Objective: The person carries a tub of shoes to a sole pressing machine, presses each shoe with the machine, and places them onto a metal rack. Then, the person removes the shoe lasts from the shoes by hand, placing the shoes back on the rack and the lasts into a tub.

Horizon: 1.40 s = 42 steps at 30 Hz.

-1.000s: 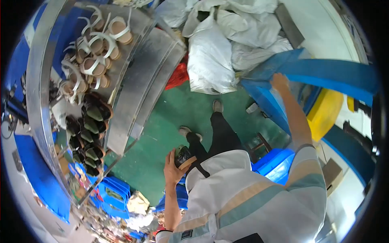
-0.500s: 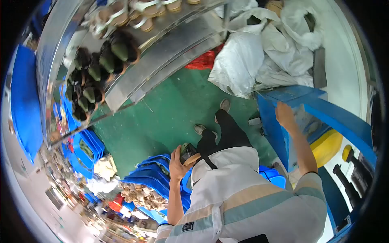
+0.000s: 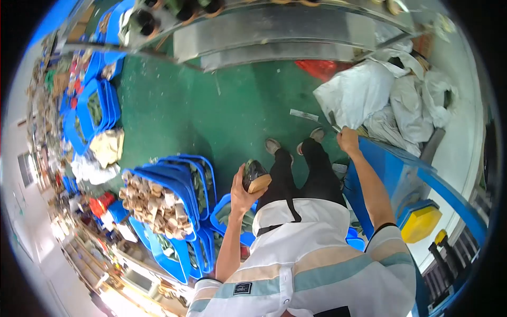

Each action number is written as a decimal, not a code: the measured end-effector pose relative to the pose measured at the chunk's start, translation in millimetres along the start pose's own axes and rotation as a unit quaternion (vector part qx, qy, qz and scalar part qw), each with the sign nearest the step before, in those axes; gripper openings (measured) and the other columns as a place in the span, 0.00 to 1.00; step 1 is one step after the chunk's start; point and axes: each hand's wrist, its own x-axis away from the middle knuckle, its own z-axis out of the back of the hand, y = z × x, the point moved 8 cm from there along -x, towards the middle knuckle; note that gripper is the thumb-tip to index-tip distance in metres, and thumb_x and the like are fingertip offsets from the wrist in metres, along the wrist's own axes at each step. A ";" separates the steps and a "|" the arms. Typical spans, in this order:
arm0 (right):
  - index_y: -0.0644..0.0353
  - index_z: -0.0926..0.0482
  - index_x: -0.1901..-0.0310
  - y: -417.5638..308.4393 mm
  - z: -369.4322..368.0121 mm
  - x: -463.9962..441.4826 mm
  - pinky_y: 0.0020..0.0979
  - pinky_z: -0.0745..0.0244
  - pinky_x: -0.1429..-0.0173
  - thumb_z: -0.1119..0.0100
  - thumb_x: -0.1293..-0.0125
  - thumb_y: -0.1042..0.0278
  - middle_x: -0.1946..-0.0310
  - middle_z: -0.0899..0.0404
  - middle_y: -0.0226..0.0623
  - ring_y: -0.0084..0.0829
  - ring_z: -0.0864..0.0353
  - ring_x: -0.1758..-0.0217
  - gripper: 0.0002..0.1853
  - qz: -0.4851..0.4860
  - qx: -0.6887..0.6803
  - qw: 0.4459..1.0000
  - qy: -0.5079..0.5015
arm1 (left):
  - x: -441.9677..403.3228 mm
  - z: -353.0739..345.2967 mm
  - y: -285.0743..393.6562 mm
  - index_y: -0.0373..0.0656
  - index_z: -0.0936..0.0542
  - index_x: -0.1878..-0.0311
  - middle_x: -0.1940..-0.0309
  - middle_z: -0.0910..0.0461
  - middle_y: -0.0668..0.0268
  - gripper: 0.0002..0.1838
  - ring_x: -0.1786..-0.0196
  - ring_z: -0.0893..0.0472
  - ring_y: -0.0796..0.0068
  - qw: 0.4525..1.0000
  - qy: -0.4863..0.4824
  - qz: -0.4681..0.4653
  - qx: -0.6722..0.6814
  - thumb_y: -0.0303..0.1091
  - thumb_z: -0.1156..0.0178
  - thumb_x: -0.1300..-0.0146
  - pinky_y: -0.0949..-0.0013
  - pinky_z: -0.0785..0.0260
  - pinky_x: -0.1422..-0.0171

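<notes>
My left hand (image 3: 246, 191) is closed around a dark green shoe (image 3: 255, 171) with a tan sole, held in front of my left hip. On the other side, my right hand (image 3: 347, 140) has its fingers closed on a thin, pale, shiny object (image 3: 334, 122), whose kind I cannot make out. That hand is close to the corner of a blue machine (image 3: 380, 156) and just below a white sack (image 3: 356, 95).
A metal rack (image 3: 264, 34) holds dark shoes along the top. Blue bins stand at left, one filled with tan pieces (image 3: 158, 208). More white sacks (image 3: 412, 108) lean at right. A pale strip (image 3: 304, 115) lies on the green floor (image 3: 227, 116).
My view has turned, so the rack now lies across the top. My right hand has left the blue machine and now holds the thin object. My left hand keeps the shoe.
</notes>
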 end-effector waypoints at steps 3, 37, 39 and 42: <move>0.66 0.23 0.70 -47.9 -44.5 -13.3 0.51 0.24 0.58 0.41 0.39 0.65 0.72 0.19 0.55 0.56 0.19 0.65 0.11 -0.005 -0.003 1.000 0.005 | 19.9 10.4 -37.6 0.39 0.36 0.31 0.51 0.21 0.53 0.52 0.50 0.19 0.57 0.986 0.033 0.082 0.138 0.34 0.19 0.62 0.60 0.26 0.43; 0.62 0.25 0.50 -337.8 -18.4 85.6 0.27 0.29 0.45 0.33 0.37 0.67 0.52 0.25 0.31 0.26 0.25 0.49 0.17 0.107 -0.551 0.593 -0.577 | -1.2 -37.8 -11.6 0.57 0.42 0.26 0.28 0.40 0.57 0.53 0.28 0.36 0.54 0.551 0.140 0.098 0.817 0.52 0.24 0.53 0.43 0.37 0.28; 0.60 0.29 0.42 -310.6 -25.8 72.5 0.28 0.29 0.42 0.36 0.36 0.72 0.48 0.26 0.32 0.27 0.26 0.44 0.21 -0.129 -0.713 0.462 -0.511 | -14.7 -36.8 -4.2 0.63 0.46 0.25 0.25 0.46 0.58 0.56 0.24 0.43 0.52 0.508 0.132 0.087 0.847 0.55 0.23 0.55 0.41 0.40 0.27; 0.60 0.38 0.32 -260.3 -8.9 52.6 0.35 0.31 0.36 0.38 0.36 0.72 0.42 0.29 0.38 0.29 0.30 0.36 0.31 -0.069 -0.491 0.798 -0.342 | -22.0 -49.0 -9.2 0.61 0.50 0.23 0.22 0.52 0.61 0.61 0.22 0.49 0.55 0.549 0.139 0.102 0.818 0.56 0.22 0.57 0.40 0.43 0.26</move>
